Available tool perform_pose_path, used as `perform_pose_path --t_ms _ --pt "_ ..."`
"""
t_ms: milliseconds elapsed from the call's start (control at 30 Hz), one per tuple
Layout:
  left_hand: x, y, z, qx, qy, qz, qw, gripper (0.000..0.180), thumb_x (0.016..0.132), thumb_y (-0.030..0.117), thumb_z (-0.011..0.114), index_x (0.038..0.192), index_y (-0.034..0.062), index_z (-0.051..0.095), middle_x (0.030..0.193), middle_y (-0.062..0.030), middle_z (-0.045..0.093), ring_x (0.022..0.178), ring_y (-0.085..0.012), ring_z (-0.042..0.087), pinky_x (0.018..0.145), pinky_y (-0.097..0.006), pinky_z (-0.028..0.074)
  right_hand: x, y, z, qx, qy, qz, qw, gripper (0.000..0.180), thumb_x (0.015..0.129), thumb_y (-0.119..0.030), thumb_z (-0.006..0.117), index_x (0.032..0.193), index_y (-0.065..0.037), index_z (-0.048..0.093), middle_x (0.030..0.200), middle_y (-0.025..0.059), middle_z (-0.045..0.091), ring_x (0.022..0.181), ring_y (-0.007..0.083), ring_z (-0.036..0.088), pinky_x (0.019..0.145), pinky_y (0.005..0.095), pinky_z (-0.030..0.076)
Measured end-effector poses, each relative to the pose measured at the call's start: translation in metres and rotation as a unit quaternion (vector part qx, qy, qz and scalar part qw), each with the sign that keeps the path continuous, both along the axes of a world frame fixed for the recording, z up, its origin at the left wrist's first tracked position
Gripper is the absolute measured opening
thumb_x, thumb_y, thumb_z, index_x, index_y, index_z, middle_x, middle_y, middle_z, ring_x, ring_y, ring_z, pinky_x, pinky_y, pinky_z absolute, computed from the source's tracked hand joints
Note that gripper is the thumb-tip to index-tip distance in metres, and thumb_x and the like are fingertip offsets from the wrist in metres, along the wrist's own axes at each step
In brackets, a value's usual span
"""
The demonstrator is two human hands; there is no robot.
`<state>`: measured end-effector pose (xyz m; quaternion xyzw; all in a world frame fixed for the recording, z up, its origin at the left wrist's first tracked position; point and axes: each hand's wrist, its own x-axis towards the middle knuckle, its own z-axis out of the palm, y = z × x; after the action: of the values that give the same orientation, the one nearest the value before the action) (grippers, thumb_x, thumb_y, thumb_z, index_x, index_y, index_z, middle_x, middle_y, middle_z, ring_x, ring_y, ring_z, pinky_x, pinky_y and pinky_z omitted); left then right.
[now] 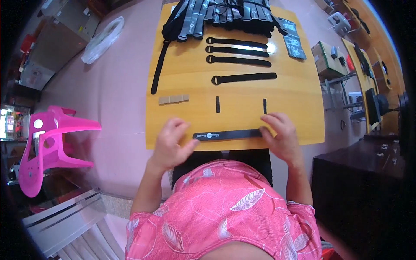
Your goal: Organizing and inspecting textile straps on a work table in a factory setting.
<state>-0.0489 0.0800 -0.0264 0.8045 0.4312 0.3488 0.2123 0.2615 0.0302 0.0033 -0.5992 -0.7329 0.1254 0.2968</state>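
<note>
Both hands pinch one black strap (227, 135) flat on the counter (294, 112): left hand (171, 145) at its printed end, right hand (279, 136) at the other. It seems to be the laying-out step; next, the strap ends likely need lining up with the two short black marks (218, 104).

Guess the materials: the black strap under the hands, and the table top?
Black strap: looks like matte woven fabric or hook-and-loop tape; flat, thin, no glare. Fabric type not certain. Table top: wood or wood-look laminate, smooth satin finish; yellow-brown with faint grain and a light reflection near the far edge.

head camera looks steeply down, close over the table (303, 93).
</note>
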Motion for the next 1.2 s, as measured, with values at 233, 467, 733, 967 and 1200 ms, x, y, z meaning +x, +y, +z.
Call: perform_pose_path --t_ms 233,467,733,967,1200 --pt "0.016 -0.016 -0.017 -0.021 0.094 -0.086 0.992 0.033 0.069 0.002 0.071 0.097 -0.0031 0.055 0.097 -0.0169 0.053 0.091 -0.0329 0.054 0.079 -0.04 0.045 -0.012 -0.009 -0.031 -0.04 -0.101 0.06 0.992 0.027 0.066 -0.003 0.067 0.092 -0.004 0.059 0.094 0.0128 0.055 0.092 0.0317 0.051 0.08 0.0394 0.044" --pt "0.029 -0.028 -0.001 -0.302 -0.417 -0.032 0.857 0.023 0.083 -0.003 0.065 0.103 -0.0005 0.054 0.095 -0.0095 0.062 0.082 -0.0137 0.061 0.074 -0.025 0.05 -0.019 -0.02 -0.011 -0.061 0.038 0.086 0.994 0.015 0.07 -0.004 0.067 0.082 -0.003 0.058 0.081 0.0156 0.054 0.079 0.0338 0.053 0.069 0.0414 0.044" --pt "0.053 -0.034 0.011 -0.201 -0.42 0.008 0.885 0.042 0.079 -0.007 0.068 0.116 -0.0017 0.049 0.096 -0.0104 0.063 0.085 -0.0134 0.061 0.077 -0.025 0.051 -0.051 -0.041 -0.02 -0.208 0.133 0.177 0.953 0.019 0.077 -0.012 0.069 0.081 0.002 0.057 0.078 0.0173 0.055 0.074 0.034 0.056 0.063 0.0409 0.045" --pt "0.052 -0.037 0.006 -0.094 -0.323 0.034 0.941 0.02 0.082 -0.007 0.064 0.1 -0.0011 0.058 0.085 -0.0089 0.061 0.075 -0.0148 0.06 0.068 -0.026 0.049 -0.062 -0.031 -0.007 -0.15 0.071 0.181 0.969 0.019 0.076 -0.01 0.068 0.09 0.0 0.061 0.08 0.0165 0.057 0.075 0.0348 0.058 0.064 0.0415 0.047" --pt "0.058 -0.042 0.018 0.014 -0.263 -0.03 0.964 0.025 0.073 -0.012 0.067 0.095 -0.0002 0.061 0.083 -0.0139 0.061 0.069 -0.0213 0.061 0.058 -0.028 0.049 -0.076 -0.026 0.029 -0.041 0.221 0.134 0.965 0.015 0.078 -0.002 0.066 0.093 0.001 0.063 0.079 0.0141 0.059 0.07 0.0284 0.059 0.06 0.0341 0.047"
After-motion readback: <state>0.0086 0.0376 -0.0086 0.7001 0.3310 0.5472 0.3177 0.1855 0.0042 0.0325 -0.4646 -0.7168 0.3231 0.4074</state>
